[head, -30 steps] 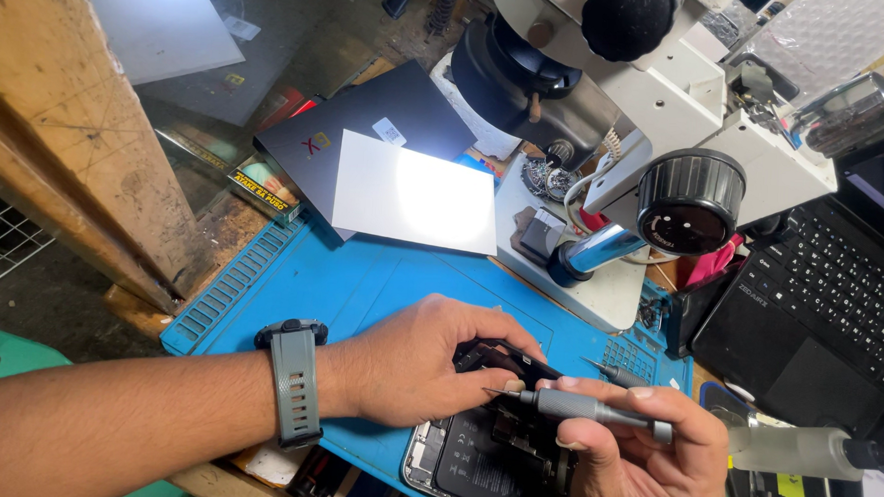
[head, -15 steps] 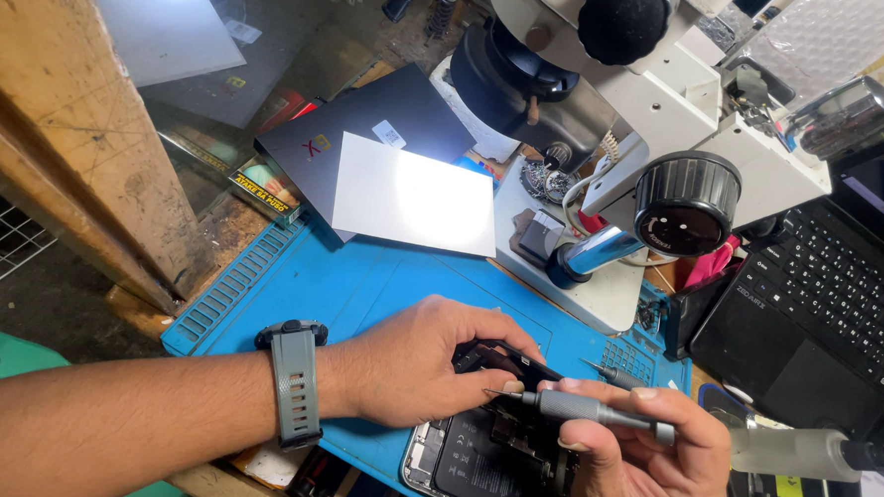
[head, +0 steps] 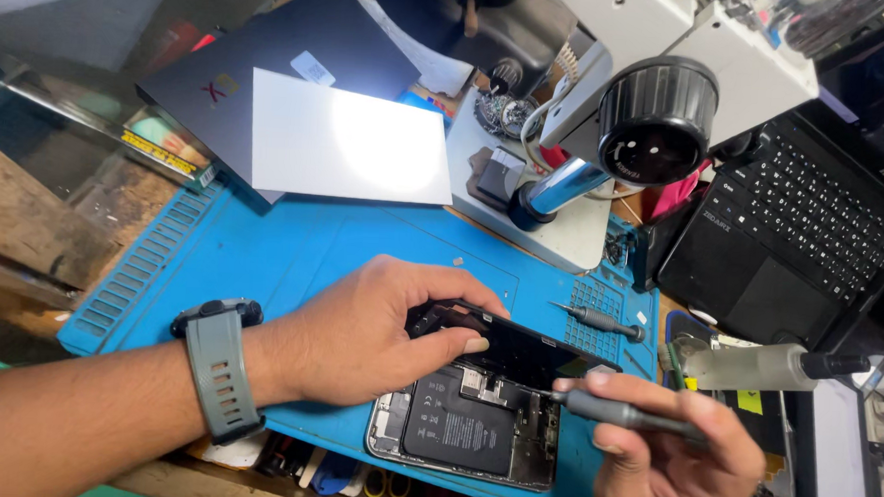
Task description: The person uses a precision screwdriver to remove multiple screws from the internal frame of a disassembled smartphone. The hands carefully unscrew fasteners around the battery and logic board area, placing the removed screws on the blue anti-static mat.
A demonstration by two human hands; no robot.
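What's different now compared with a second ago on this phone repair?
The left hand has lifted the phone's screen up off the open phone body, so the battery and inner parts now show. The right hand keeps its grip on the grey screwdriver, tip at the phone's edge. The blue mat, microscope and laptop stayed in place.

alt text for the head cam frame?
Left hand lifts the black screen off an opened phone on a blue mat; right hand holds a grey screwdriver to its inside. Microscope and laptop behind.
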